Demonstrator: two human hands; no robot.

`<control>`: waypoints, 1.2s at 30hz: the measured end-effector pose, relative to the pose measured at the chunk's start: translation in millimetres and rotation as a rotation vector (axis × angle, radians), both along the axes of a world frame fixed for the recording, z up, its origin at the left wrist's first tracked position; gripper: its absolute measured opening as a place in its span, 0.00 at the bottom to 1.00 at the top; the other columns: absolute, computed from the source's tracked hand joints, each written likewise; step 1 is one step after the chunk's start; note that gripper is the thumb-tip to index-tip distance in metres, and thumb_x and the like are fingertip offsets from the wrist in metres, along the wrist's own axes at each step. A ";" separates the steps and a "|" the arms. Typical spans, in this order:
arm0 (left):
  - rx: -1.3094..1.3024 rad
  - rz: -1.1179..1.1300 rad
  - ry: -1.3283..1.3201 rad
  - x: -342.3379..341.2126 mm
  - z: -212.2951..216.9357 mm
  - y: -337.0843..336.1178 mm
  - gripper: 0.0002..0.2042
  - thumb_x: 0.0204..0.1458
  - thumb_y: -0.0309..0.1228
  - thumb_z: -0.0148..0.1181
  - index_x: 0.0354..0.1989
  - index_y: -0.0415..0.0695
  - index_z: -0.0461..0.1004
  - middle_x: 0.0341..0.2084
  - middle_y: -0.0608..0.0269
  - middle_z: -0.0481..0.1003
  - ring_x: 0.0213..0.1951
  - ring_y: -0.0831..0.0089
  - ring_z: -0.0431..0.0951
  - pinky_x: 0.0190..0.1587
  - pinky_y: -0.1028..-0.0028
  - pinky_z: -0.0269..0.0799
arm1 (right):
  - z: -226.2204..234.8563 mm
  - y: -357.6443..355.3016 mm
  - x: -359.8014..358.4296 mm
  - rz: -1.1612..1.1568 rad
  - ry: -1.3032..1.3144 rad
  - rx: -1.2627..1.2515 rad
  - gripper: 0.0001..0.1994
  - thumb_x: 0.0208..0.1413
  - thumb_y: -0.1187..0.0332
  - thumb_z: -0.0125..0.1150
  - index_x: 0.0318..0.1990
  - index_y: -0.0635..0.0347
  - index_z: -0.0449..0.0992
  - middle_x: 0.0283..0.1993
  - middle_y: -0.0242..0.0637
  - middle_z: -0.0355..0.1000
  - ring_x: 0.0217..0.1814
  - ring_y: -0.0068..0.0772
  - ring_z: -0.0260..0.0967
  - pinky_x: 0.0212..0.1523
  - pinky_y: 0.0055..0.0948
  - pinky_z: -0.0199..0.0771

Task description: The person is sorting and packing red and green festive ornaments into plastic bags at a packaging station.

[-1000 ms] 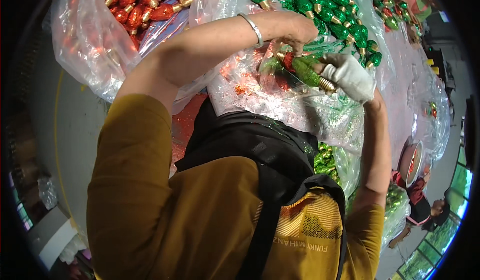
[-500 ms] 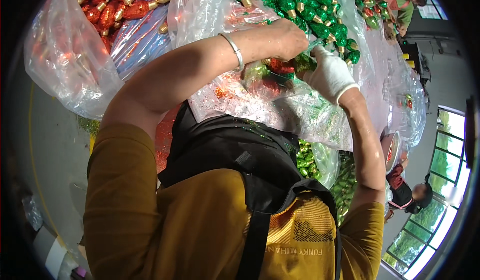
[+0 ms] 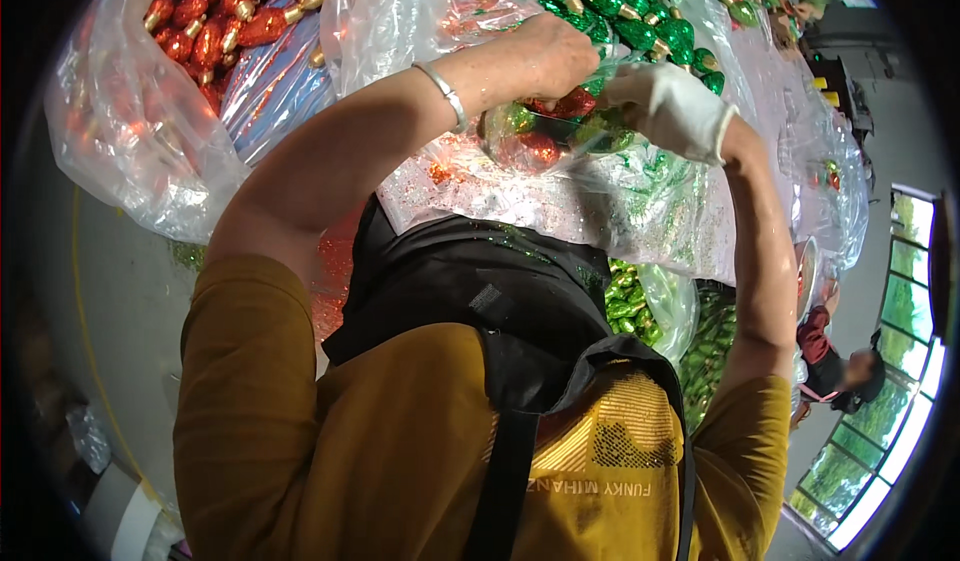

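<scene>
A clear plastic package [image 3: 507,146] with red and green glittery bulb ornaments inside lies in front of me on the plastic-covered work surface. My left hand [image 3: 553,58], bare with a silver bangle at the wrist, is closed just above the package's far edge. Its fingertips are turned away, so what they pinch is hidden. My right hand [image 3: 675,109], in a white glove, bends its fingers around the package's far right part, close to my left hand. A red bulb [image 3: 570,106] shows between the two hands. Loose green glitter bulbs [image 3: 635,34] are heaped just beyond them.
Red glitter bulbs [image 3: 207,46] fill a clear bag [image 3: 120,151] at the far left. Below the surface's edge, more green bulbs [image 3: 628,306] sit in a bag. Glitter is scattered over the sheet [image 3: 480,196]. Another person [image 3: 840,376] is at the right, and a further one is at the far right.
My gloved right hand has moved up and slightly right, its wrist turning outward. My left hand has shifted slightly left. More of the package's bulbs now show between the hands.
</scene>
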State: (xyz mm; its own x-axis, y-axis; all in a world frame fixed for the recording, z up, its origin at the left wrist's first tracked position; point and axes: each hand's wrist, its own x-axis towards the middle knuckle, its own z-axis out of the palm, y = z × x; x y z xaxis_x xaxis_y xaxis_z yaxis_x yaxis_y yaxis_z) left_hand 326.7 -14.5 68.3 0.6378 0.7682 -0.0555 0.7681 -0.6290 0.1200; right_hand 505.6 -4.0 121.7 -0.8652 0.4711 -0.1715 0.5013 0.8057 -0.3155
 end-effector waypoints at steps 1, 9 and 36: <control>0.018 0.013 -0.004 0.0 -1.4 0.9 0.12 0.37 0.31 0.69 0.30 0.39 0.78 0.32 0.55 0.78 0.38 0.60 0.79 0.37 0.64 0.76 | -2.9 3.4 -2.1 0.020 -0.052 -0.033 0.11 0.42 0.76 0.62 0.37 0.65 0.77 0.33 0.51 0.75 0.36 0.46 0.74 0.38 0.37 0.76; -0.023 0.004 -0.046 1.4 2.5 -3.9 0.11 0.35 0.29 0.68 0.28 0.38 0.75 0.28 0.53 0.77 0.36 0.55 0.78 0.36 0.62 0.74 | 4.5 -8.6 -16.9 0.059 -0.432 0.146 0.13 0.41 0.80 0.58 0.38 0.62 0.78 0.34 0.50 0.75 0.37 0.49 0.75 0.38 0.37 0.76; -0.114 -0.033 0.012 11.0 -0.9 -8.5 0.14 0.39 0.38 0.66 0.26 0.40 0.72 0.25 0.56 0.71 0.35 0.58 0.74 0.37 0.60 0.68 | -55.1 99.3 72.4 -0.728 0.275 0.294 0.18 0.49 0.59 0.58 0.46 0.58 0.76 0.37 0.50 0.76 0.40 0.53 0.74 0.47 0.40 0.73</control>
